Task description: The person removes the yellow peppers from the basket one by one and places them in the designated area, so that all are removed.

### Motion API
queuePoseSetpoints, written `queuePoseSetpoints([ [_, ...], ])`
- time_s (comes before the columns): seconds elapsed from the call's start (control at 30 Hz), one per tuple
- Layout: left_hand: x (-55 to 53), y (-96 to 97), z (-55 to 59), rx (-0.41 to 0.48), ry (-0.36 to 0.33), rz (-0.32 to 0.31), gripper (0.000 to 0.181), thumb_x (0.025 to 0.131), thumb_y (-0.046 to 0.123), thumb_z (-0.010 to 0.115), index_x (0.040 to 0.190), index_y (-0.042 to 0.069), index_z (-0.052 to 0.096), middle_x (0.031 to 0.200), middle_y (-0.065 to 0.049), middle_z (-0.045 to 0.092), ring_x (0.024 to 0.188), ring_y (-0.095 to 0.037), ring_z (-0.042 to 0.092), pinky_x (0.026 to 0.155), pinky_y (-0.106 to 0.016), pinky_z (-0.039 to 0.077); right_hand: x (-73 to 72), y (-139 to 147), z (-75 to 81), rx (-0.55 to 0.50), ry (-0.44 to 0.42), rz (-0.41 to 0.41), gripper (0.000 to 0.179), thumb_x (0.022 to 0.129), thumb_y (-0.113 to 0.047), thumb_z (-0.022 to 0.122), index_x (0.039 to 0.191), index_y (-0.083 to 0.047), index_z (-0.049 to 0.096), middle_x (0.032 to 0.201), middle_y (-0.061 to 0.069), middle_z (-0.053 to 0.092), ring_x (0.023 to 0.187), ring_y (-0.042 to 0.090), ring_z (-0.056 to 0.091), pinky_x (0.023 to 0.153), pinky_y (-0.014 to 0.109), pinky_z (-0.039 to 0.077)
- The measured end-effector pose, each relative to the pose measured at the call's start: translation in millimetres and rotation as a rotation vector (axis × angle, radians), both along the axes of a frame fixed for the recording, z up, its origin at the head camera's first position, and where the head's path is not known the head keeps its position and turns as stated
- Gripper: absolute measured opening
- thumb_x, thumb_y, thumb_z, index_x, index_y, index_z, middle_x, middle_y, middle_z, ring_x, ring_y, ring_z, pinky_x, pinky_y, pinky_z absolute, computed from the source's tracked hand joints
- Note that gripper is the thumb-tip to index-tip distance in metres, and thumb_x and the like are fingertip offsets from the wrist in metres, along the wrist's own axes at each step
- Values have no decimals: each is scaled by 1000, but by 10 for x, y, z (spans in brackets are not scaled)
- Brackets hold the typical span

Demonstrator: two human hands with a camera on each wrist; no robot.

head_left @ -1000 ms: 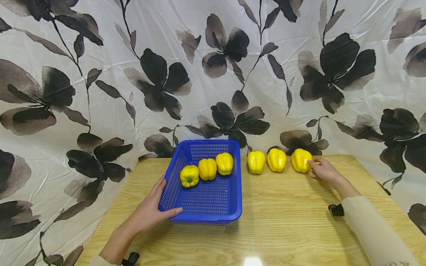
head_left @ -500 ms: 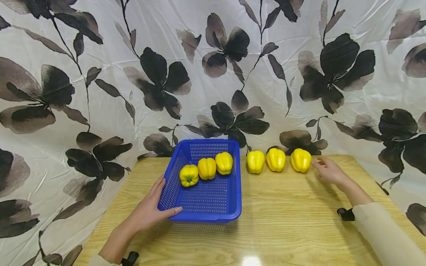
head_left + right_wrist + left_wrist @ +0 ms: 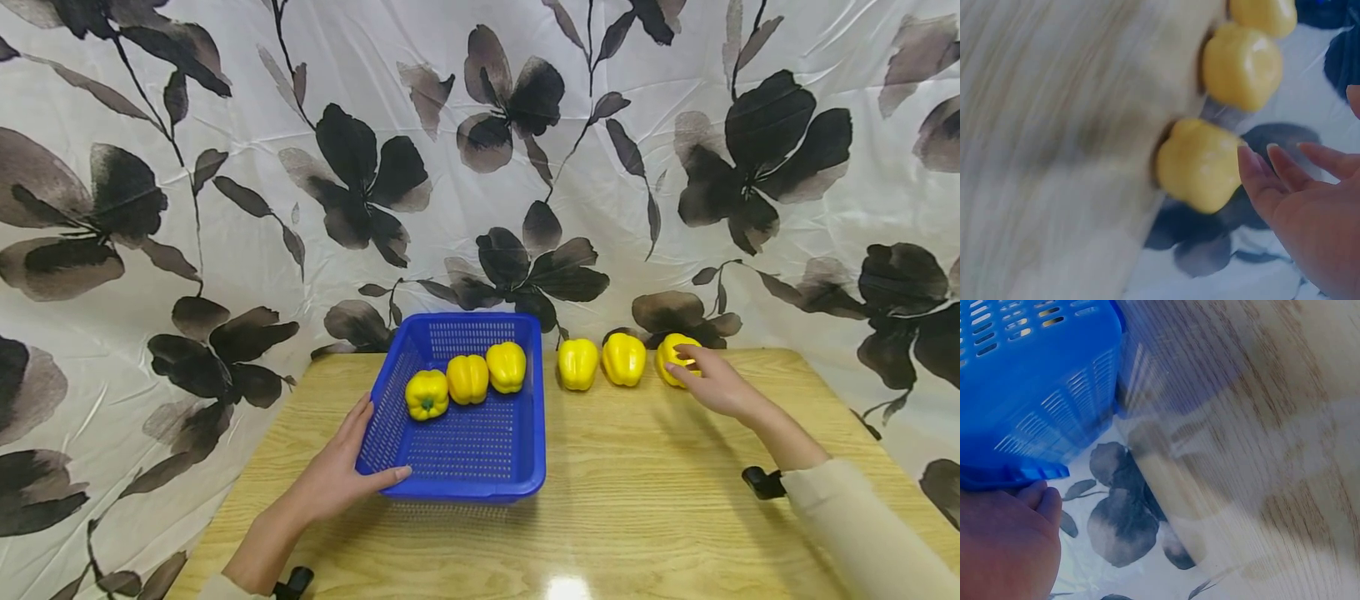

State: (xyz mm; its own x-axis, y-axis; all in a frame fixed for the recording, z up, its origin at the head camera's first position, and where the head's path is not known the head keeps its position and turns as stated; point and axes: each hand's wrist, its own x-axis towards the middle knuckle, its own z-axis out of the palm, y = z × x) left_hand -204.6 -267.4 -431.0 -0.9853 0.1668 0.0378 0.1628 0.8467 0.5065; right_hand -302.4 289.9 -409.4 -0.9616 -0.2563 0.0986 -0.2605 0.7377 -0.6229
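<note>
A blue plastic basket (image 3: 531, 467) sits on the table with three yellow bell peppers inside, the nearest one (image 3: 427, 395) showing its green stem. My left hand (image 3: 337, 467) holds the basket at its near left corner, thumb over the near rim and fingers along the left side. To the right of the basket, three more yellow bell peppers stand in a row: one nearest the basket (image 3: 578, 364), a middle one (image 3: 624, 360) and the rightmost (image 3: 667, 353). Over that rightmost pepper (image 3: 1197, 165) my right hand (image 3: 720, 383) reaches with spread fingers, partly covering it in the head view.
A wooden table (image 3: 637, 517) bears everything, its far edge just behind the row of peppers. Behind and beside it hangs a pale cloth (image 3: 600, 250) with dark flower print. Black straps (image 3: 763, 482) show at both wrists.
My right hand first touches the rightmost pepper, draws back a little to the right, then comes forward over it with fingers spread. The left hand and basket stay where they are.
</note>
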Motion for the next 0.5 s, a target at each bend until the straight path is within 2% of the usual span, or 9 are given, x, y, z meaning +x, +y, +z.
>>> queuePoseSetpoints([
  [0.23,-3,7,-5,4,14,-8,123,81,72,71,165,9,7,172,-13,2,153,-47,18,113,-72,28,25,-260,90,-15,51,74,58,107,-26,54,145,16,42,145,38,46,130,56,47,104,65,44],
  [0.5,3,10,5,4,6,-5,121,82,69,72,165,8,8,172,-13,1,152,-48,19,112,-73,27,24,-532,178,-67,36,141,57,107,-27,56,146,13,43,148,34,44,134,53,44,107,63,43],
])
